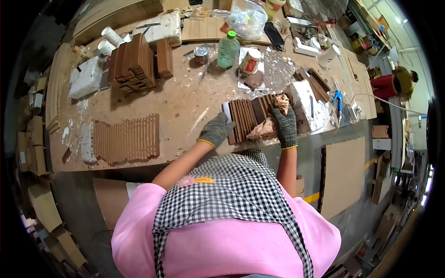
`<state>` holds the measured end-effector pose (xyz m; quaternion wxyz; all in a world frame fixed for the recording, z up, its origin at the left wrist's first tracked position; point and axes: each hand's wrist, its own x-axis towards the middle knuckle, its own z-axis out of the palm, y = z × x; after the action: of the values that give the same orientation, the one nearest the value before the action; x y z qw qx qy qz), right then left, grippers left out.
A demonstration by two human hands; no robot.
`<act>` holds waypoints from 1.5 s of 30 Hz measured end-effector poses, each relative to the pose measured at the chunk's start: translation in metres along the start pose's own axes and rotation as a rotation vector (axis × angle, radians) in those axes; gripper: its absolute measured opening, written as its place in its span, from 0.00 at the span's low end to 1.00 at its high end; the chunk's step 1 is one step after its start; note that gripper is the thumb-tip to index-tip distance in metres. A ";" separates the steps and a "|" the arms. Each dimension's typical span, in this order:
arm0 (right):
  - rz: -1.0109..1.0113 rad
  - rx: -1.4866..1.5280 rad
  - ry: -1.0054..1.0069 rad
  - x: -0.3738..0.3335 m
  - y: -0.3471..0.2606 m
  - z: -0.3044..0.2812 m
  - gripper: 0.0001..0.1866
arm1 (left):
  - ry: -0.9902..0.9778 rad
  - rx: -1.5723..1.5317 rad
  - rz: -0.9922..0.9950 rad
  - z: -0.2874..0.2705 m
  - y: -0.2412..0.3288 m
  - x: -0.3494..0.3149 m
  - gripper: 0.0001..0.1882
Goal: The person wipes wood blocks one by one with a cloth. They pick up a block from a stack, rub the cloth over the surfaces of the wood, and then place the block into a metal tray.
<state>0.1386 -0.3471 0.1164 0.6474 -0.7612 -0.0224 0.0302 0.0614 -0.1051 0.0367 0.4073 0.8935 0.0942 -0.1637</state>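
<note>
Spattered bench [185,97]: just right of frame centre, my right grip [286,129] bunches a cloth [263,129] against brown slats [242,119]; my left grip [216,130], half-open, rests at their left end. Wiping looks partway; lower-left row [127,139], done or not, unclear.

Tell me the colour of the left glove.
The left glove is dark grey with a yellow wrist edge, seen in the head view.
</note>
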 end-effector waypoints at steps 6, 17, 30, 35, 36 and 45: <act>0.117 -0.055 -0.059 -0.029 0.000 0.009 0.16 | 0.084 -0.030 -0.069 0.019 -0.007 -0.008 0.34; -0.118 -0.852 -0.430 -0.087 0.018 0.062 0.33 | 0.144 -0.170 -0.037 0.051 -0.012 0.009 0.20; 0.069 -0.783 -0.330 -0.089 0.035 0.055 0.33 | 0.341 -0.372 -0.022 0.065 -0.003 0.019 0.29; 0.143 -0.521 -0.298 -0.079 0.018 0.063 0.38 | -0.002 -1.121 0.022 0.068 -0.097 0.032 0.23; 0.165 -0.338 -0.292 -0.069 0.038 0.056 0.42 | -0.150 -1.494 -0.192 0.038 -0.067 0.011 0.21; -0.176 -0.392 -0.391 -0.042 0.027 0.147 0.26 | 0.139 -1.763 -0.143 -0.023 -0.124 -0.082 0.28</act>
<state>0.0855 -0.2097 0.0668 0.4713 -0.8467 -0.2181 0.1154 -0.0471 -0.0100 -0.0055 0.9297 0.2545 0.2663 -0.0020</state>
